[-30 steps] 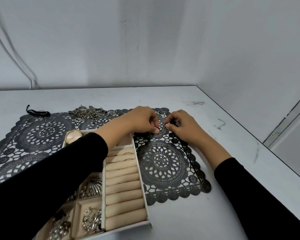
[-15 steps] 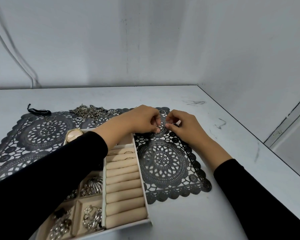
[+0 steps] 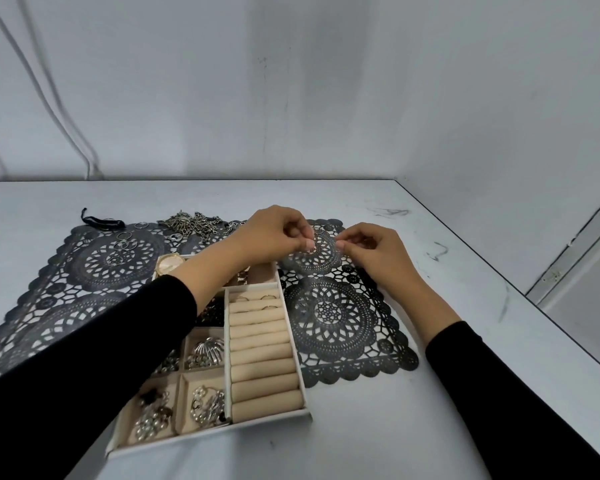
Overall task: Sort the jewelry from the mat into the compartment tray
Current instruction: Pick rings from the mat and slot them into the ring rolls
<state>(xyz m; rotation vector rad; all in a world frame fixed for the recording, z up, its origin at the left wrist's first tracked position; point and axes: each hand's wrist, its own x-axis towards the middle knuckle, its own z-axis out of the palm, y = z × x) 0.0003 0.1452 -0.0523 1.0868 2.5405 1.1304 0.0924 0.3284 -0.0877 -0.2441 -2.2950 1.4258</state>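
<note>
A mat (image 3: 333, 317) is spread on the desk (image 3: 430, 427). A tray (image 3: 208, 436) is set partly on the mat's near edge. Ring rolls (image 3: 260, 358) are lined up in its right column. A watch (image 3: 168, 265) is placed at its far left corner. Chains (image 3: 191, 223), rings (image 3: 123, 242) and a cord (image 3: 101, 221) are left along the mat's far edge. The left hand (image 3: 274, 235) and right hand (image 3: 374, 251) are held beyond the tray, and a small piece (image 3: 310, 250) is pinched in the left.

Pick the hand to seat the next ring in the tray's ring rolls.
Left, probably: the left hand pinches a small ring and sits nearer the ring rolls than the right hand.
</note>
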